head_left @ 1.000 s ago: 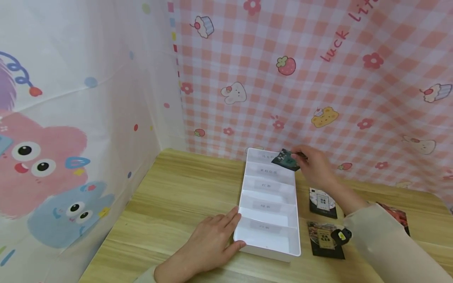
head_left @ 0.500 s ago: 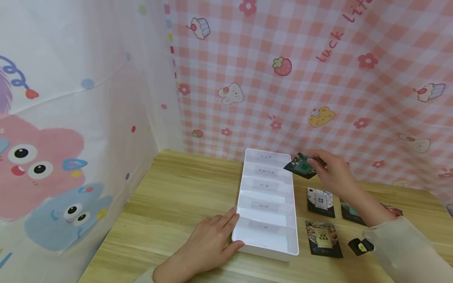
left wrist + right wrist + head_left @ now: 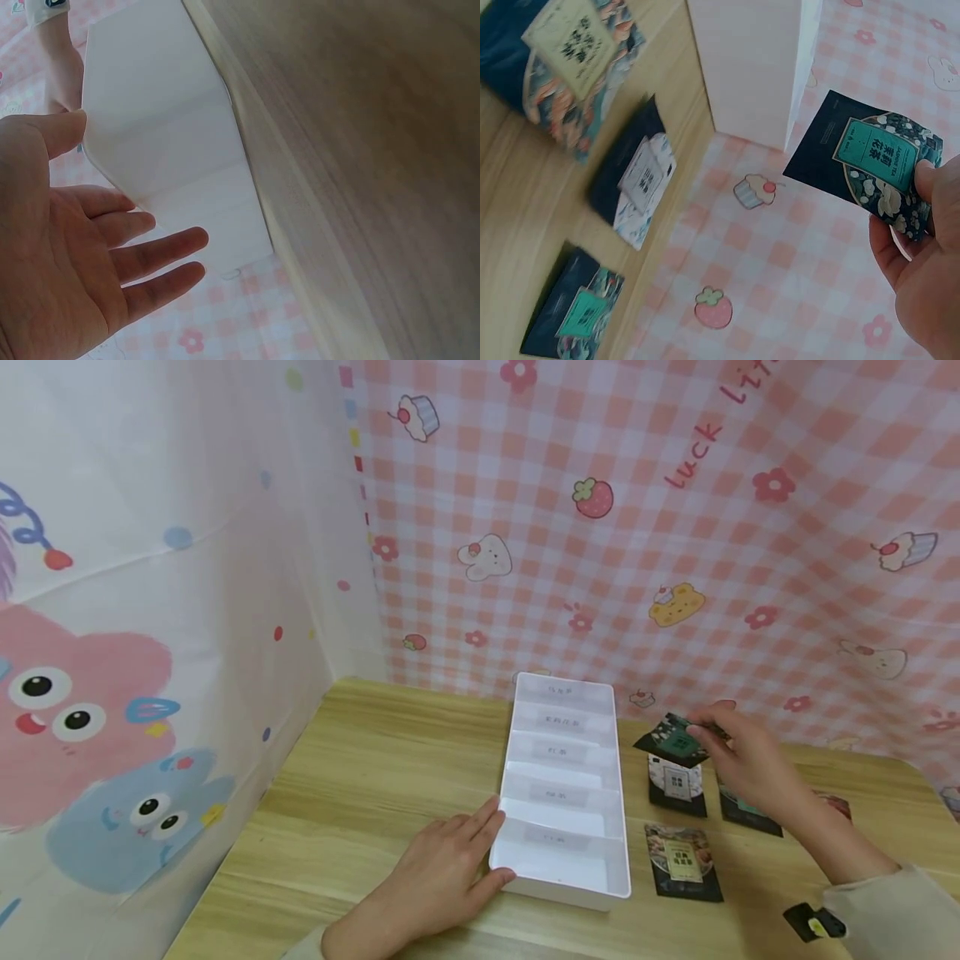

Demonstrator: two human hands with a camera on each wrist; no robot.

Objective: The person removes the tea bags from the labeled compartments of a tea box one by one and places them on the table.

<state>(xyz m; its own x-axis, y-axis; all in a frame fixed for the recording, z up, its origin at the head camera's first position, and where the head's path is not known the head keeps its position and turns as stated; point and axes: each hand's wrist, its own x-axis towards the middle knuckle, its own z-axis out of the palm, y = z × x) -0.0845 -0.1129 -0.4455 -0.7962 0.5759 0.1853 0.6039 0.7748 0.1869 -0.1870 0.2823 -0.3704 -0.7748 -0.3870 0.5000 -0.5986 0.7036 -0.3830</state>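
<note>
In the head view my right hand (image 3: 757, 772) pinches a dark jasmine tea packet (image 3: 672, 740) with a green label, thumb against one end. It is held up to the right of a white divided box (image 3: 562, 895), overlapping a white-labelled tea packet (image 3: 677, 789) below. The right wrist view shows the jasmine packet's printed front (image 3: 866, 154), tilted between thumb and fingers. My left hand (image 3: 442, 872) touches the box's near left corner, fingers extended along its side and thumb at the front rim. The left wrist view shows these fingers (image 3: 161, 251) spread beside the box wall.
A yellow-labelled tea packet (image 3: 684, 864) lies right of the box. Farther right are another green-labelled packet (image 3: 750, 814) and a reddish packet (image 3: 836, 806), both partly behind my right arm. Paper labels mark the box's several compartments. A pink checked cloth (image 3: 480, 493) hangs behind the table (image 3: 360, 785).
My right hand has drawn the jasmine tea packet away from above the box's far end, rightward and toward me, to over the white-labelled packet. The left hand stays at the box.
</note>
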